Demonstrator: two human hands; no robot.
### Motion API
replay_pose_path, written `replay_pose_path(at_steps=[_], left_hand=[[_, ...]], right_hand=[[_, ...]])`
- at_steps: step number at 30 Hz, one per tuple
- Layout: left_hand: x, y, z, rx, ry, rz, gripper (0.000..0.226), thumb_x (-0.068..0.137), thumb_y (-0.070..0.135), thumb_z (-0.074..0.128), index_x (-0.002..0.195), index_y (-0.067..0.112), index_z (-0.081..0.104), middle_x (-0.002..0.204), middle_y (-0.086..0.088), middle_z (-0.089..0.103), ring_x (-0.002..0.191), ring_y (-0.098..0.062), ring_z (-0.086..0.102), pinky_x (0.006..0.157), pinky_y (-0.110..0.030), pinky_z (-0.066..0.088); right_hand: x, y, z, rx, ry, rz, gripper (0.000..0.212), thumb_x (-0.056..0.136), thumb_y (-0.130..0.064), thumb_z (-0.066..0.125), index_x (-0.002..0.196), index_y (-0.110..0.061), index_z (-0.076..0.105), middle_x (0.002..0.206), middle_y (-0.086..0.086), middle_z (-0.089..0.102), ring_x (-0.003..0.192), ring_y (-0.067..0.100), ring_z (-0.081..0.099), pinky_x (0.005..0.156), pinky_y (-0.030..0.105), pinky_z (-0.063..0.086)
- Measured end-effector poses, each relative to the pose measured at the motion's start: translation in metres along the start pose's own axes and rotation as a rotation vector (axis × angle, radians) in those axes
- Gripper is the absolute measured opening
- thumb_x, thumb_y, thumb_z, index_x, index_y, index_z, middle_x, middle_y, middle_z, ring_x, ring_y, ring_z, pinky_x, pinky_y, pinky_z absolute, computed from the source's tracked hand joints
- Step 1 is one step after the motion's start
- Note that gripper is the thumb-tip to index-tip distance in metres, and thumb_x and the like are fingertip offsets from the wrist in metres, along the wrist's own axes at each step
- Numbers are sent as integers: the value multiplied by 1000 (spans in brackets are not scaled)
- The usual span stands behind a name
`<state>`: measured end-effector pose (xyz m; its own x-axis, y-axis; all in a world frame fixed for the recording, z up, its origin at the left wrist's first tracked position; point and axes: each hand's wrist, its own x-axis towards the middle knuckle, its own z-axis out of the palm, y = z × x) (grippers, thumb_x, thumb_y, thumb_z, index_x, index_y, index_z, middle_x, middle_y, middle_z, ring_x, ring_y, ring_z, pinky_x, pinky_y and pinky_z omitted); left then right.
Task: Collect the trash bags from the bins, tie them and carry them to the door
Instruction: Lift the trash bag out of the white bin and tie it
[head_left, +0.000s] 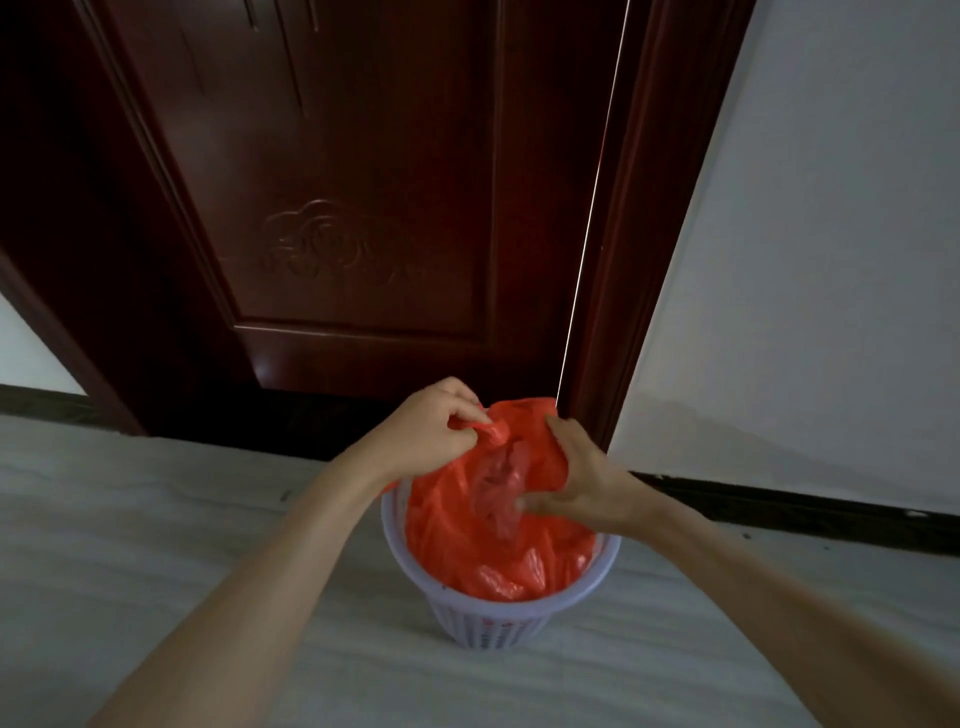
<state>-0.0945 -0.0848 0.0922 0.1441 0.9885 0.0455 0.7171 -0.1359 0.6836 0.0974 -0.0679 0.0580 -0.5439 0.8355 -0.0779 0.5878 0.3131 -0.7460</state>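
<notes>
An orange-red plastic trash bag (483, 551) sits inside a pale lilac slatted bin (498, 618) on the floor just in front of the door. My left hand (431, 423) pinches a gathered fold of the bag's rim at the far left side. My right hand (576, 473) grips the bag's right edge, with fingers curled into the plastic. Between the hands the bag's mouth is pulled up above the bin rim, and crumpled plastic shows inside.
A dark red wooden door (363, 208) with a carved flower stands straight ahead, a thin bright gap along its right edge. A white wall (831, 260) with a dark skirting board runs on the right. Pale floor (156, 545) surrounds the bin.
</notes>
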Motion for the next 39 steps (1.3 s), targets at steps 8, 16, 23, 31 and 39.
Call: replay_pose_path(at_steps=[8,16,23,31,39], left_hand=[[-8,10,-16,96,-7,110,33,75,10,70,67,37,54,76,18,61,76,5,57,73,-10,41],[-7,-1,-16,77,-15,98,28,74,13,72,69,39,62,75,19,65,75,9,60,78,-17,47],[-24,-31,-8,213,584,-166,52,77,37,66,126,32,50,136,5,44,129,-20,34,110,-46,18],[-41,-67,77,-88,402,-659,54,97,31,36,145,14,19,141,-22,38,123,-40,45,94,-44,40],[-45,-85,104,-137,490,-529,46,95,18,32,141,13,33,108,-24,65,98,-40,61,72,-32,39]], right_hand=[[22,4,65,-29,-13,24,126,47,-73,69,145,-34,0,149,-1,18,141,23,21,112,51,30],[30,-5,89,186,267,-62,40,85,-35,51,118,-13,53,114,11,56,100,27,59,87,49,50],[40,-3,72,345,166,311,28,97,-19,33,78,-7,49,68,8,52,59,21,50,65,43,51],[51,-1,55,593,272,530,28,98,-26,29,100,-13,53,74,1,53,65,13,49,58,27,41],[50,5,27,811,596,613,33,97,-23,29,108,-11,57,118,19,61,87,24,59,78,36,52]])
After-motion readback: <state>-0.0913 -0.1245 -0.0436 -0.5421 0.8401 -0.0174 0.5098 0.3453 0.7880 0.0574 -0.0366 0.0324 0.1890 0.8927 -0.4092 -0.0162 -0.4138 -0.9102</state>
